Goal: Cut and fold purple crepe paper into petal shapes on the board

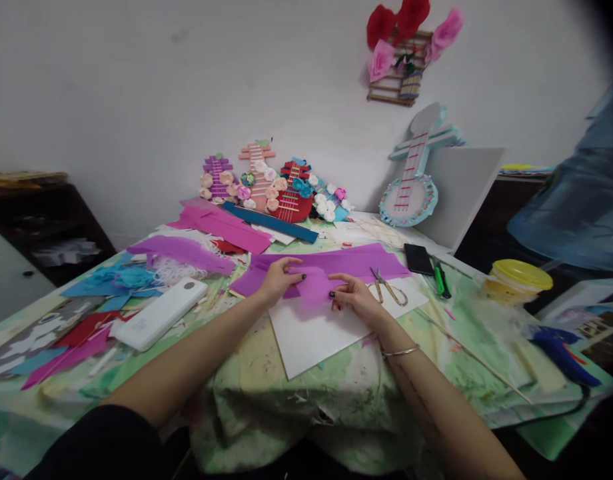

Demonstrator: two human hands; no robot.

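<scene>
Between my two hands a small piece of purple crepe paper (pixel 314 288) is held up above a white board (pixel 311 340). My left hand (pixel 280 279) pinches its left edge between thumb and fingers. On the other side, my right hand (pixel 354 297) grips the right edge with thumb and forefinger. Longer purple paper strips (pixel 351 259) lie flat just behind the hands. Gold-handled scissors (pixel 386 288) rest beside my right hand, blades pointing away.
A white power bank (pixel 161 313) and paper scraps lie at left. To the right are a green cutter (pixel 441 281), a black flat object (pixel 418 259), a yellow-lidded tub (pixel 519 280), a thin stick (pixel 479 357) and a blue glue gun (pixel 566 357). Decorated paper instruments (pixel 291 193) lean against the wall.
</scene>
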